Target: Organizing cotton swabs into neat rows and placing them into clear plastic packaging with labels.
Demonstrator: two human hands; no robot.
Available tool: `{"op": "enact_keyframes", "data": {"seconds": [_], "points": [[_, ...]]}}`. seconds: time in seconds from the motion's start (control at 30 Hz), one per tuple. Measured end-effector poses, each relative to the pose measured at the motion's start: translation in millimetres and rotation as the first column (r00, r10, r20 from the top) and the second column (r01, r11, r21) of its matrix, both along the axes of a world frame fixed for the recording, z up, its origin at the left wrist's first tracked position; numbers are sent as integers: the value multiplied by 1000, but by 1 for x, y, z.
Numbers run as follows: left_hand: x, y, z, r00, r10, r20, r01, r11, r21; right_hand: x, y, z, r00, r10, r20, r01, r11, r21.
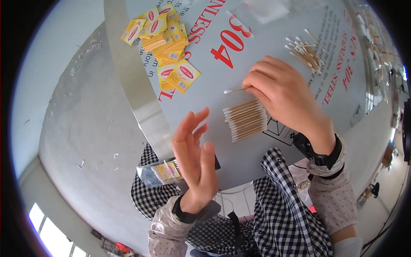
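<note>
A cotton swab point(234, 90) with a white tip is pinched in the fingers of my right hand point(282, 85). Just below it, a flat row of cotton swabs point(245, 121) lies side by side on the table, sticks parallel. My left hand point(193, 150) is raised left of that row, fingers apart, with nothing in it. Below my left hand, a clear bag of cotton swabs with a yellow card point(167, 171) sits at the table's near edge, partly hidden by the hand.
Yellow printed cards point(169, 43) lie in a pile at the far left of the table point(205, 85). A loose heap of cotton swabs point(306, 53) is at the far right. Clear plastic film point(267, 10) rests at the back. My checkered lap point(282, 201) is below the near edge.
</note>
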State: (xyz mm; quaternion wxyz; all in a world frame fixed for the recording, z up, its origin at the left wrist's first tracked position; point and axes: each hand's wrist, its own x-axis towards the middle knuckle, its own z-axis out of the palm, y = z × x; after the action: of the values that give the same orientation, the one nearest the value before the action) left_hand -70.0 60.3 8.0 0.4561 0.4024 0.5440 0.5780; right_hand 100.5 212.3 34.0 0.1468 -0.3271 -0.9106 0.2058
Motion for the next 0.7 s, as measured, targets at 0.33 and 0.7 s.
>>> {"op": "enact_keyframes", "data": {"seconds": [0.33, 0.7], "points": [[28, 20, 1, 982, 45, 184, -40, 999, -31, 21, -38, -9, 854, -391, -342, 277, 899, -339], [51, 24, -13, 959, 64, 275, -89, 993, 80, -3, -80, -30, 529, -628, -570, 48, 693, -719]]}}
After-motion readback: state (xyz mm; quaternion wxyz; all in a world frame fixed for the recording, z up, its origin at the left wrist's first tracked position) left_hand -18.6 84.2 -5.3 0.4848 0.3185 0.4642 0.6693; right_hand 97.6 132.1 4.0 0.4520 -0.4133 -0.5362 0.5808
